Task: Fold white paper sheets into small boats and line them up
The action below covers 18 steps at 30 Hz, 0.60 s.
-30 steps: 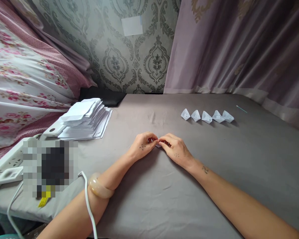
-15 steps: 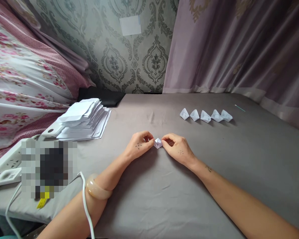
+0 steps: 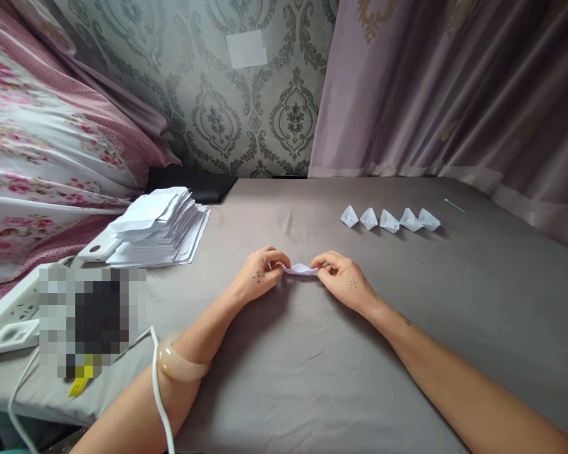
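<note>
A small white folded paper boat (image 3: 300, 270) is stretched lengthwise between my two hands, low over the grey cloth (image 3: 307, 366). My left hand (image 3: 264, 272) pinches its left end between thumb and fingers. At the other end, my right hand (image 3: 341, 277) pinches the right tip the same way. The boat's middle peak shows between the hands, while its two tips are partly hidden by my fingers. Farther back to the right, several finished-looking white paper boats (image 3: 389, 221) stand in a row.
On the left lies a tall stack of white paper sheets (image 3: 156, 227), with a black flat item (image 3: 194, 183) behind it. A white power strip (image 3: 16, 309) and a white cable (image 3: 158, 391) run near my left forearm. A thin cotton swab (image 3: 454, 205) rests at the far right.
My hands have moved apart, pulling the folded paper from a compact diamond shape, at first mostly hidden by fingers, into a long, low boat. The view has shifted slightly.
</note>
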Each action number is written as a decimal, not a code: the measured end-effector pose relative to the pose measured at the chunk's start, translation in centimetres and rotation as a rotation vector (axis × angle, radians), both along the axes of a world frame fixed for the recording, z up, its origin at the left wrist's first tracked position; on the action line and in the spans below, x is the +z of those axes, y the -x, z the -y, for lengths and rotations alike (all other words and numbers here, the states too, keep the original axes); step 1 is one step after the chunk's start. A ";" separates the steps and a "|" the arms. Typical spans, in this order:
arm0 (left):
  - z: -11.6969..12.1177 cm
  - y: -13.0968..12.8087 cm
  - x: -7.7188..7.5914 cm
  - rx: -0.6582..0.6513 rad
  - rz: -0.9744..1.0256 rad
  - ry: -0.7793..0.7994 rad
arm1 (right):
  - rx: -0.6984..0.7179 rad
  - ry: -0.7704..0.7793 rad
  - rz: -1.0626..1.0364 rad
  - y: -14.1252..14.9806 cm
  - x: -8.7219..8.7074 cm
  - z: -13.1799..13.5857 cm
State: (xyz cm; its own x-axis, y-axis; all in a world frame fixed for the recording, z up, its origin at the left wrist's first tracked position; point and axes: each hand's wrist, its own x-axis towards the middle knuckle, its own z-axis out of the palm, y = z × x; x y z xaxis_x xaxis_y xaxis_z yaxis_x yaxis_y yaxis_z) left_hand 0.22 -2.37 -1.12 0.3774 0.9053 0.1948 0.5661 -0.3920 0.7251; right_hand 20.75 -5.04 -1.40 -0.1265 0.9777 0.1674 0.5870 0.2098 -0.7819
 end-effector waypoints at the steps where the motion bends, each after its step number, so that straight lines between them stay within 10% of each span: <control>1: 0.0 0.0 0.1 -0.007 -0.011 -0.002 | 0.021 -0.033 0.010 -0.1 -0.2 0.0; 18: 0.5 -0.1 0.2 -0.051 -0.217 -0.175 | 0.083 -0.192 0.387 0.4 0.2 0.9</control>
